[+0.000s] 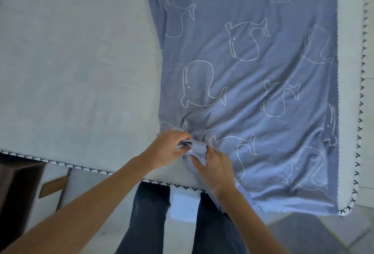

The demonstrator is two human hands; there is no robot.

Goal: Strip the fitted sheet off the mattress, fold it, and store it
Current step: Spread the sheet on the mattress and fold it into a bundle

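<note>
Gathering the sheet (253, 75) at its corner, lower centre.
My left hand (168, 146) pinches the bunched fabric; my right hand (215, 169) grips it just beside, on the mattress (70, 61).

Left hand (169, 146), right hand (215, 169) close together, both pinching bunched sheet (242, 75).

I count one fitted sheet (263, 75) and one mattress (70, 67). Two hands in frame: left hand (167, 148), right hand (216, 172). Two trouser legs (149, 213).
</note>
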